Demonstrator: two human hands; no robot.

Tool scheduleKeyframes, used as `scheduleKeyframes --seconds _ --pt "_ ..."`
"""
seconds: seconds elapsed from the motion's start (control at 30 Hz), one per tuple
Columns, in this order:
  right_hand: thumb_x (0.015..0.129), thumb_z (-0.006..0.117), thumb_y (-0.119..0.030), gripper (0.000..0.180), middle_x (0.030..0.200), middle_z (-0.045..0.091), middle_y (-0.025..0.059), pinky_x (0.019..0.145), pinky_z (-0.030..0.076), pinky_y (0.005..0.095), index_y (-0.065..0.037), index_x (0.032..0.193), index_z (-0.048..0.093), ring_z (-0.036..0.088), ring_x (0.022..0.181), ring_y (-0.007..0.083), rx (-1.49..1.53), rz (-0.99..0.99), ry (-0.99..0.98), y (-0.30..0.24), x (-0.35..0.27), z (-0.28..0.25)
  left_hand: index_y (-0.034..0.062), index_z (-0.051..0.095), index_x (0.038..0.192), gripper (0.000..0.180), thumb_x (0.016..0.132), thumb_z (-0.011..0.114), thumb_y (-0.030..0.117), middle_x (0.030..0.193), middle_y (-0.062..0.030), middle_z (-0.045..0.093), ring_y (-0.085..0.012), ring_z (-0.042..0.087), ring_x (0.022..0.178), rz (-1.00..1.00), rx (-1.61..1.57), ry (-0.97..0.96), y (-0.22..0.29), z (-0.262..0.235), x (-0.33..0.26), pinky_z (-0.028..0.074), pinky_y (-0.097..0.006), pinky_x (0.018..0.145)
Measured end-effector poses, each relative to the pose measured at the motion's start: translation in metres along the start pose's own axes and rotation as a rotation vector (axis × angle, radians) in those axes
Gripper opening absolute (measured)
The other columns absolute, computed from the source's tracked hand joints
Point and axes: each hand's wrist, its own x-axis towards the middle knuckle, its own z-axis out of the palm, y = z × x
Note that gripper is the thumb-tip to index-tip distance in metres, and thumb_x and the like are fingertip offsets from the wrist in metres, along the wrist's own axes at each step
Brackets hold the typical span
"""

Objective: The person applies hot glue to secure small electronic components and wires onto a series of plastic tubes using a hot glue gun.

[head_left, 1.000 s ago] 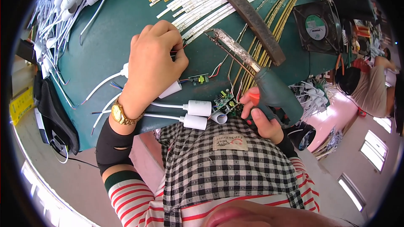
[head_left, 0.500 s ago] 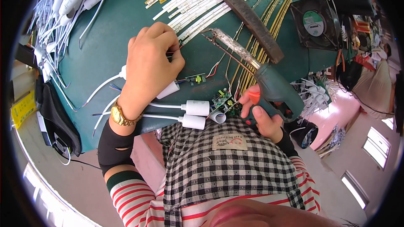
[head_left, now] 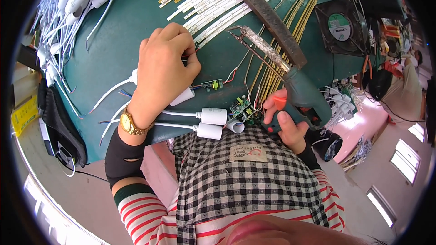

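My left hand [head_left: 165,58] is closed in a pinch above the near ends of the white LED strips [head_left: 213,7]. A bit of thin wire [head_left: 197,50] shows at its fingers; the fingertips themselves are mostly hidden. My right hand [head_left: 290,127] grips a dark green soldering gun [head_left: 306,92] with a red trigger. Its scorched metal tip points up and left, apart from the left hand. Below the left hand lie white plastic caps with cords [head_left: 213,116]. A small driver board [head_left: 212,85] with wires lies between the hands, and more green boards [head_left: 243,107] sit by the apron.
A dark metal bar [head_left: 270,20] lies across the strips. Yellow strips [head_left: 304,15] run beside it. At the right stands a black fan [head_left: 338,27]. Corded white caps [head_left: 75,2] are heaped at the far left of the green table [head_left: 113,54]. A black bag [head_left: 63,127] hangs at the left edge.
My right hand has shifted slightly to the right with the soldering gun, taking its tip farther from the left hand. My left hand has barely moved.
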Motion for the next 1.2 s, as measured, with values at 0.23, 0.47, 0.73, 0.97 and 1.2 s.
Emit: scheduleKeyframes --seconds 0.23,0.47,0.73,0.97,1.2 --pt "0.090 0.058 -0.023 0.043 0.098 0.060 0.0182 0.064 0.049 0.0276 0.004 0.121 0.046 0.061 0.068 0.0160 -0.012 -0.019 -0.019 0.002 0.001 -0.003 0.0075 0.058 0.071 0.011 0.066 0.067 0.002 0.086 -0.0023 0.059 -0.0248 0.054 0.079 0.000 0.003 0.002 0.000 0.002 0.002 0.040 -0.037 0.072" --pt "0.089 0.058 -0.023 0.044 0.098 0.060 0.0184 0.064 0.049 0.0280 0.004 0.121 0.045 0.061 0.067 0.0162 0.000 -0.051 0.000 0.002 -0.002 -0.005 0.0077 0.057 0.070 0.012 0.066 0.066 0.001 0.086 -0.0019 0.059 -0.0249 0.054 0.079 -0.023 -0.006 -0.004 0.002 0.001 0.003 0.039 -0.036 0.071" --pt "0.092 0.053 -0.009 0.037 0.103 0.061 0.0177 0.072 0.050 0.0308 0.000 0.128 0.048 0.061 0.074 0.0160 0.130 -0.109 -0.042 0.002 -0.001 -0.011 0.0067 0.058 0.071 0.010 0.067 0.067 0.003 0.087 -0.0032 0.059 -0.0259 0.054 0.079 -0.014 -0.013 -0.022 0.000 -0.001 0.002 0.040 -0.037 0.072" --pt "0.092 0.054 -0.008 0.036 0.102 0.061 0.0180 0.071 0.050 0.0308 0.000 0.127 0.048 0.061 0.072 0.0158 0.125 -0.123 -0.052 0.002 -0.002 -0.010 0.0062 0.059 0.073 0.011 0.068 0.069 0.002 0.087 -0.0044 0.058 -0.0270 0.054 0.079 0.021 0.024 -0.016 0.005 -0.006 -0.001 0.042 -0.037 0.072" --pt "0.091 0.055 -0.017 0.041 0.101 0.060 0.0180 0.069 0.050 0.0291 0.004 0.125 0.046 0.060 0.071 0.0161 0.025 -0.039 -0.058 -0.008 -0.002 -0.009 0.0070 0.060 0.077 0.018 0.067 0.075 0.008 0.090 -0.0036 0.054 -0.0238 0.055 0.090 0.314 0.271 -0.044 0.022 -0.028 -0.007 0.042 -0.037 0.077"
